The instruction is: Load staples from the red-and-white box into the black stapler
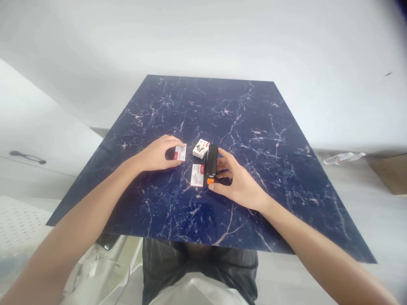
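Note:
My left hand [160,152] has a small white-and-red box [180,153] between thumb and fingers, low over the table or on it. Around the right side of a black stapler with an orange end [212,163], my right hand [237,180] is closed, its thumb at the orange end and its fingers along the body. Left of the stapler lies a flat white-and-red box [197,175]. A thicker white box [201,148] with a dark picture and red print sits behind that one, close to the stapler's far end. The boxes' small print is too blurred to read.
All of this is on a dark blue marbled table [203,106] set against a white wall. A clear plastic bottle [344,158] and a brown cardboard box [391,173] are on the floor to the right. At left is a white panel with a dark handle [28,157].

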{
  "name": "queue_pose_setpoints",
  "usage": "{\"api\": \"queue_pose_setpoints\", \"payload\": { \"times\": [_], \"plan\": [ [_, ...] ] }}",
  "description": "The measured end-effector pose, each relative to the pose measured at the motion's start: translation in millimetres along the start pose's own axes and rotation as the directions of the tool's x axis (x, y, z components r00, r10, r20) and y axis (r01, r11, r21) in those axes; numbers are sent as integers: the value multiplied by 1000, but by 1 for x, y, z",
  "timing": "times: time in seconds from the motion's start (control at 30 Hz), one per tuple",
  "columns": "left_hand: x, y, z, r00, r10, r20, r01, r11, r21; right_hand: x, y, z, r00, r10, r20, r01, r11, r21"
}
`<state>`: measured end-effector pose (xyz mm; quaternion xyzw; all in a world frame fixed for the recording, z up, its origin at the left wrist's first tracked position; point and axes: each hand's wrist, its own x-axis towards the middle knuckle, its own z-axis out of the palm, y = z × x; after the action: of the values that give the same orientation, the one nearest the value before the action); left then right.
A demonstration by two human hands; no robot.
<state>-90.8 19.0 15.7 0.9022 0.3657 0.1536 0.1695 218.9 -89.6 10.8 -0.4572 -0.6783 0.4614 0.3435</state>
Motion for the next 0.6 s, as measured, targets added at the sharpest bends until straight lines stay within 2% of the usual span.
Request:
{"api": "queue_pose_setpoints", "payload": {
  "times": [0.13,0.27,0.4,0.6],
  "plan": [
    [1,29,-2,999,32,-44,-35,997,-63,0,0,0,1000,-12,1,12,1000,-25],
    [0,60,15,989,133,70,-127,988,-84,0,1,-1,999,-36,3,36,999,-28],
    [1,67,33,992,89,94,-81,993,-86,0,0,0,999,-40,3,40,999,-15],
    [1,68,35,998,33,48,-26,989,-149,-1,-2,-1,1000,-29,9,29,1000,-7]
  ]
}}
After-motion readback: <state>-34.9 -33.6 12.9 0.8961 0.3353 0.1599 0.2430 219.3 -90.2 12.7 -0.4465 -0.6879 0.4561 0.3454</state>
